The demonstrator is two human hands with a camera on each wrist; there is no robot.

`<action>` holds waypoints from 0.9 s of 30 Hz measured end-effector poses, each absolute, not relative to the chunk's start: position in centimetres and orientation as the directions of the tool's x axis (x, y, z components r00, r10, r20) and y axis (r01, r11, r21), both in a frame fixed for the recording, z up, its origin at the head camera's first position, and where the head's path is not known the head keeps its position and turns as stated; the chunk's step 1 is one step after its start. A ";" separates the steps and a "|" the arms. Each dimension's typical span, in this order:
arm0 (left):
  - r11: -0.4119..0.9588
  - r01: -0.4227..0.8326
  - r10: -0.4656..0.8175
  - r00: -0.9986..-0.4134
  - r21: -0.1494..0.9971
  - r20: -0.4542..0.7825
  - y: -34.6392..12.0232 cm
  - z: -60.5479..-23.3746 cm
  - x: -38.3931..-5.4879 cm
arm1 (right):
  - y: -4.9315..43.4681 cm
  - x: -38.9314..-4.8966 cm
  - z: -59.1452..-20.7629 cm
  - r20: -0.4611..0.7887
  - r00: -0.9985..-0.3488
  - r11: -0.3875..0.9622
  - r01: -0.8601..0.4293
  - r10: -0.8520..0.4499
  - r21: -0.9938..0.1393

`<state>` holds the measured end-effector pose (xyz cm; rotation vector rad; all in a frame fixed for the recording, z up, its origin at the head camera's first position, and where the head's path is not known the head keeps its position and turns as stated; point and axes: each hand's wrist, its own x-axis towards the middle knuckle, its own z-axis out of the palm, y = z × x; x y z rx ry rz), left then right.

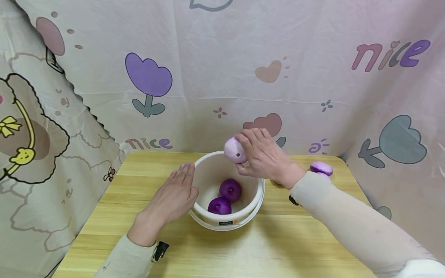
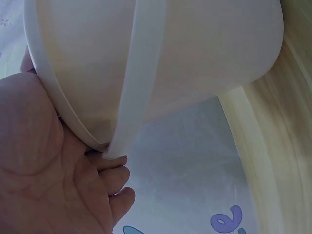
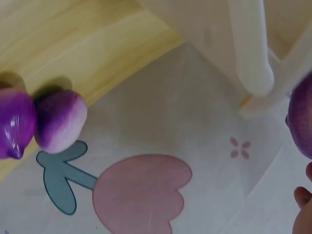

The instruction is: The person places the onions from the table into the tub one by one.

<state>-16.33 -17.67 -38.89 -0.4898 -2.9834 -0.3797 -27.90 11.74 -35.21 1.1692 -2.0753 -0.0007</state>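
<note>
Right hand [image 1: 262, 154] pinches an onion [image 1: 232, 149] to its left; left hand [image 1: 174, 195] (straight-fingered) touches the bucket [image 1: 206, 183].

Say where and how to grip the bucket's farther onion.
Come from above, through the open top of the bucket, and probably grip the farther onion round its sides: it's rounded, the bucket encloses it, and the nearer onion crowds its near side.

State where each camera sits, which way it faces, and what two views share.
Head: worn on the head, looking forward and down at the white bucket; left hand, right hand and sleeves show.
Left wrist: on that wrist, facing the bucket's outer wall and handle; the hand's palm side shows.
Right wrist: on that wrist, facing the table, patterned cloth and two purple onions; little of the hand shows.
Shared: both wrist views show the bucket.
</note>
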 end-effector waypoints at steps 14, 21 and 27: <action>0.912 0.329 0.304 -0.943 0.244 0.134 -17.7 -38.9 -16.2 | 10.1 -27.0 -37.3 0.430 -0.378 0.559 -0.690 -0.820 0.460; 0.911 0.329 0.302 -0.943 0.249 0.142 -17.7 -39.0 -16.3 | 9.9 -27.0 -37.5 0.392 -0.416 0.565 -0.692 -0.821 0.450; 0.911 0.326 0.299 -0.944 0.253 0.140 -17.7 -39.0 -16.3 | 9.8 -27.0 -37.6 0.377 -0.429 0.568 -0.688 -0.821 0.452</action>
